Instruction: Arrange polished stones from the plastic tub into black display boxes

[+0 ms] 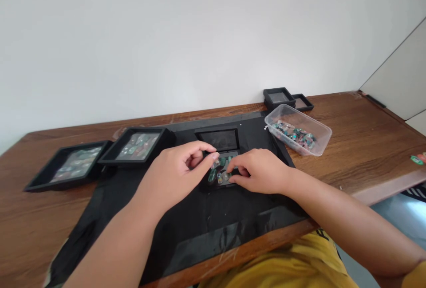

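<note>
My left hand [181,163] reaches over the middle of a black mat. Its thumb and fingertips pinch a small shiny polished stone [216,162]. Below it lies an open black display box [230,185] holding several green and clear stones, its windowed lid [218,139] tilted back. From the right comes my right hand [258,171], fingers curled, with index finger and thumb closed about a pale polished stone [226,175] in the box. My fingers hide part of the box.
Two black framed boxes of stones, one [135,145] beside another [75,163], stand at left. A clear plastic tub [319,130] of mixed stones sits at right. Behind it are stacked black boxes [278,96]. The black mat [186,226] covers part of the wooden table [353,124].
</note>
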`<state>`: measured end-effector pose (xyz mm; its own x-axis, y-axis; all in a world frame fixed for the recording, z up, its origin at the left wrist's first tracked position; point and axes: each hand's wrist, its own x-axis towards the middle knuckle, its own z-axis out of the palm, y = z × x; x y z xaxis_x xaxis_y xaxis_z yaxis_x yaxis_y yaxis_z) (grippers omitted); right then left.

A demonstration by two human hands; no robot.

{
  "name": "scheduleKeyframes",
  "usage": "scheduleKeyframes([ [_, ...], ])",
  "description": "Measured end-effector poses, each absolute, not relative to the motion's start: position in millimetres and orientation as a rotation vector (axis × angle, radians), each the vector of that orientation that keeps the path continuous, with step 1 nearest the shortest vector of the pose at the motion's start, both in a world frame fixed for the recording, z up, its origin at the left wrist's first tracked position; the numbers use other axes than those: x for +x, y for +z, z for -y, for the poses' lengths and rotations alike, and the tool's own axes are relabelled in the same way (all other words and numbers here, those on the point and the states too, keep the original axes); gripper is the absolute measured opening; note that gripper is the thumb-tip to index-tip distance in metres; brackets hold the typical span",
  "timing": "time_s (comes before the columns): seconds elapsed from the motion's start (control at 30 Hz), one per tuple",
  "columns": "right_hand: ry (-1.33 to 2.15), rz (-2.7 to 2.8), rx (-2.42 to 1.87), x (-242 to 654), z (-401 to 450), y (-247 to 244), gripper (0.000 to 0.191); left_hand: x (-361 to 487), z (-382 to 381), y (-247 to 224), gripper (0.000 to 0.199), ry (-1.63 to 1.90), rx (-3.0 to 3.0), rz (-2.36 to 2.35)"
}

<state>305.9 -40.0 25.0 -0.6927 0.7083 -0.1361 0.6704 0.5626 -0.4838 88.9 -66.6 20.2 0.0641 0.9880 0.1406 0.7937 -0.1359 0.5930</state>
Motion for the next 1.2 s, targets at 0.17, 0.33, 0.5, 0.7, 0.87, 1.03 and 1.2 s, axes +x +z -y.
scheduleKeyframes([
  [0.17, 0.774, 2.713, -1.178, 306, 41, 24, 0.013, 89, 67, 20, 0.033, 0.757, 1.985, -1.785],
  [0.33, 0.755, 2.683, -1.232, 307, 40, 23, 0.014, 89, 67, 20, 0.034, 0.745, 1.972, -1.791],
  [0.5, 0.764, 2.684, -1.262, 306, 41, 24, 0.013, 89, 67, 19, 0.035, 0.706, 1.978, -1.796],
  [0.7, 0.776, 2.667, -1.27, 305, 41, 24, 0.013, 89, 67, 19, 0.035, 0.689, 1.967, -1.794],
  [0.87, 0.852, 2.583, -1.203, 310, 38, 23, 0.012, 91, 68, 21, 0.034, 0.724, 1.979, -1.794],
  [1.03, 0.93, 2.23, -0.959, 329, 30, 33, 0.026, 94, 70, 24, 0.034, 0.754, 1.985, -1.767],
  [1.2, 0.382, 1.962, -1.393, 355, 21, 54, 0.039, 95, 72, 24, 0.033, 0.82, 2.015, -1.766],
])
